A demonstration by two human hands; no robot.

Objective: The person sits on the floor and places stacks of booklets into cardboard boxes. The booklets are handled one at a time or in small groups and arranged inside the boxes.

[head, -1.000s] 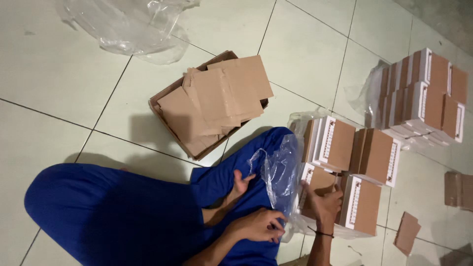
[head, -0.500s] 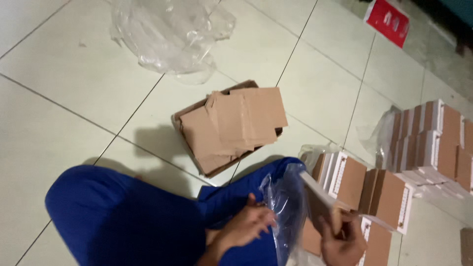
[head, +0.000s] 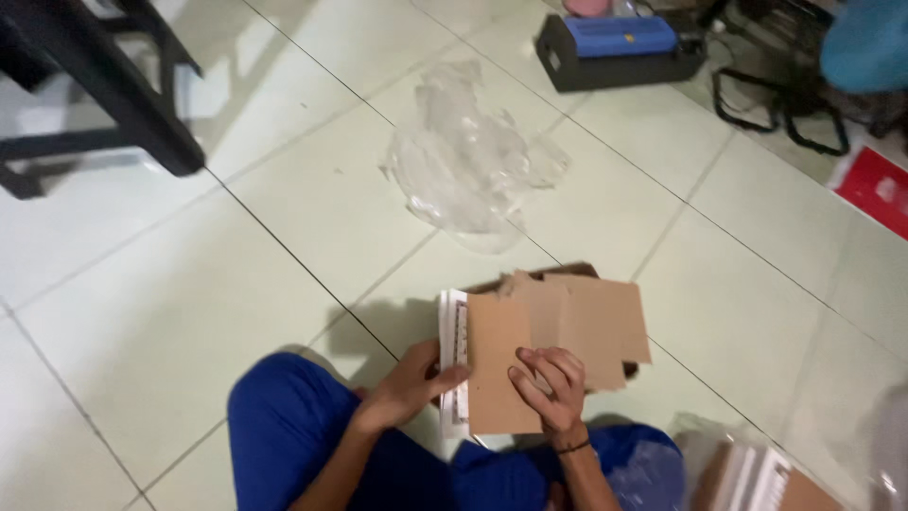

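1. Head view: both hands hold one flat brown box [head: 497, 364] upright over the blue-clad lap [head: 312, 445].
2. Left hand [head: 407, 383]: the grip is pressed against the white-printed left edge of the box, thumb on the front, fingers hidden behind.
3. Right hand [head: 549, 383]: fingers curl onto the brown front face low on its right side, pinching the panel.
4. Long axis of the box runs up and away from both grips; the box lies between them, touching each.
5. Beyond the grips, just behind the box, a stack of flat brown cartons [head: 591, 326] rests on the tiled floor [head: 189, 312].
6. Farther beyond lies crumpled clear plastic [head: 473, 161]; more boxes [head: 766, 483] sit right of the right grip.
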